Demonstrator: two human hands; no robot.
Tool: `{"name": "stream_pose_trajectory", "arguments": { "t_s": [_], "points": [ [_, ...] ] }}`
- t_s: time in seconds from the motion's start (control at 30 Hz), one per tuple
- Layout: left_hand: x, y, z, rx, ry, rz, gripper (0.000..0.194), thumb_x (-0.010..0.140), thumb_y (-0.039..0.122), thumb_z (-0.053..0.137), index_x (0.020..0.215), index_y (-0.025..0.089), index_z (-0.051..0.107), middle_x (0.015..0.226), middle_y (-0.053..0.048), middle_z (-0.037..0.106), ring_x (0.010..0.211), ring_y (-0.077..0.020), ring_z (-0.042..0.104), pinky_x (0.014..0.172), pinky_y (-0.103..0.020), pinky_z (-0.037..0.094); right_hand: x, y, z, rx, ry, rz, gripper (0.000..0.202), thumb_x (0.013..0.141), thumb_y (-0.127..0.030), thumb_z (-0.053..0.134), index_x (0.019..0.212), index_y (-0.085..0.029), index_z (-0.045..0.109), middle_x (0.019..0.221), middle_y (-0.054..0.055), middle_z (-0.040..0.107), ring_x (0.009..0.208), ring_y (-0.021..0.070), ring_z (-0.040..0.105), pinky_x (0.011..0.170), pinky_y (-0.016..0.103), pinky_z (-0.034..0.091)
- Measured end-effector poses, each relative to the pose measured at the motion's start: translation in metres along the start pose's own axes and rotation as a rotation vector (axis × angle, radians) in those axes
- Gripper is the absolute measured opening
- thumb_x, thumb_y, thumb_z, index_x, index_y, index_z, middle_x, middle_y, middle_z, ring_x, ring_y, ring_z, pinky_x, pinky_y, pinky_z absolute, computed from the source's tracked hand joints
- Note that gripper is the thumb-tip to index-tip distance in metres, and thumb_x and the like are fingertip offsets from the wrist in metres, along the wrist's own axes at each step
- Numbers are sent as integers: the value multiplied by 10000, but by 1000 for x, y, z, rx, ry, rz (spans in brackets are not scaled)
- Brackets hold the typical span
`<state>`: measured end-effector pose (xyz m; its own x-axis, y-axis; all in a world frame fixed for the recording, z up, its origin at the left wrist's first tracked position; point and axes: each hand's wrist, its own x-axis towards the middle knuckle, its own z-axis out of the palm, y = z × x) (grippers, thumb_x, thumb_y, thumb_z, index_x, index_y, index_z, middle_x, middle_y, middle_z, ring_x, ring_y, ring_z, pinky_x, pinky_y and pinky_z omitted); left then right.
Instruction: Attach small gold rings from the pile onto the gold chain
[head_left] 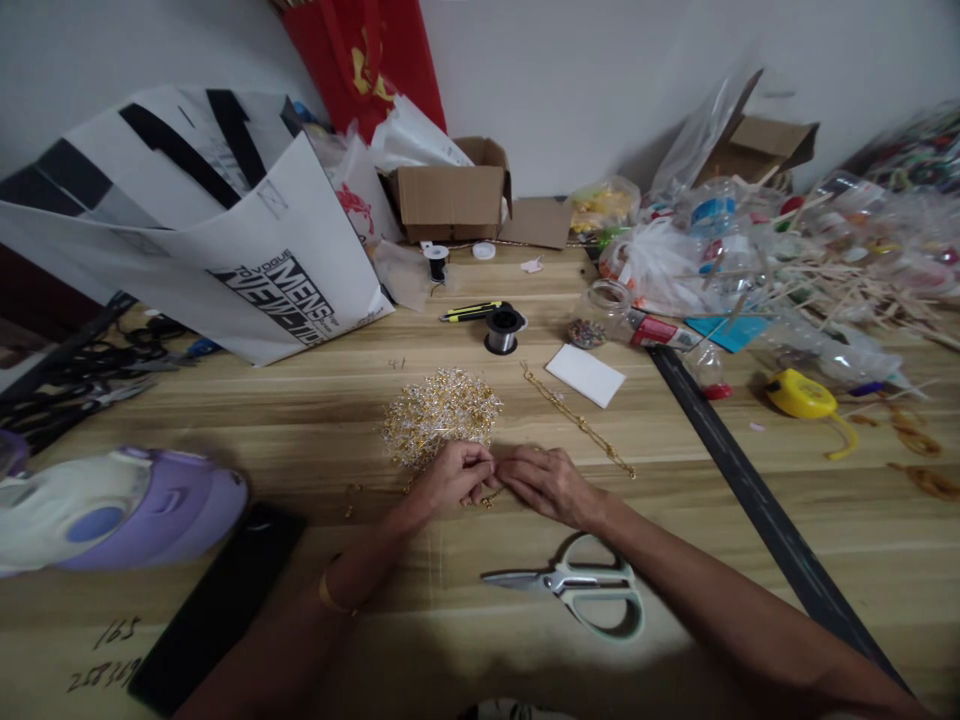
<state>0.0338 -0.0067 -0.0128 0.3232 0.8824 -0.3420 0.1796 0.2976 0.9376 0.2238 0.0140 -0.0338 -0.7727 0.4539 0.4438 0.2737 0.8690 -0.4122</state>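
Note:
My left hand (459,473) and my right hand (545,483) meet fingertip to fingertip low over the table, both closed in a pinch. A short piece of gold chain (491,498) shows just below and between the fingers; most of it is hidden by them. Right behind my left hand lies a heap of gold and clear beaded wire pieces (442,410). A longer gold beaded chain (581,422) is stretched out on the wood beyond my right hand. Scissors (559,580) with pale green handles rest near my right forearm, blades pointing left.
Farther back are a wire spool (502,330), a yellow-black cutter knife (471,312), a white card (585,375) and a jar of beads (596,315). A purple-white device (150,505) and black case (225,600) lie left. A yellow tape measure (801,394) and plastic clutter occupy the right.

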Motion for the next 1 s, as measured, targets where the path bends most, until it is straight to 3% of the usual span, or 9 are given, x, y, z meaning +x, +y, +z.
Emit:
{"name": "stream_pose_trajectory", "arguments": {
  "t_s": [0.23,0.47,0.67,0.8,1.0],
  "points": [
    [2,-3,-2,4,-13,2,198,685,312,593,695,121,540,637,-9,624,355,-36,470,330,-146,349,0,1,2,67,-20,68,170,910,-189,431,974,-158,586,948,94,637,860,165,591,750,271,462],
    [1,-2,-1,6,4,-5,219,686,320,607,727,109,565,639,-5,609,368,-37,482,341,-145,357,6,0,-3,288,45,244,167,904,-212,445,863,-145,592,807,69,617,734,142,567,684,240,443],
    [2,-3,-1,13,86,33,189,709,300,589,704,114,553,602,18,571,358,-34,462,331,-137,338,5,5,-1,397,65,431,174,877,-262,495,837,-136,608,690,28,592,617,124,526,577,220,410],
    [2,-5,0,52,80,49,177,722,287,563,691,113,564,613,11,582,348,-32,455,329,-143,325,4,6,2,395,82,412,161,866,-255,514,839,-135,618,733,45,616,655,134,548,595,226,422],
    [4,-9,4,81,99,71,145,721,257,552,718,116,588,603,20,578,347,-43,452,344,-165,333,4,4,1,334,89,229,161,901,-220,458,869,-149,598,813,73,629,737,146,581,676,251,457]
  ]
}}
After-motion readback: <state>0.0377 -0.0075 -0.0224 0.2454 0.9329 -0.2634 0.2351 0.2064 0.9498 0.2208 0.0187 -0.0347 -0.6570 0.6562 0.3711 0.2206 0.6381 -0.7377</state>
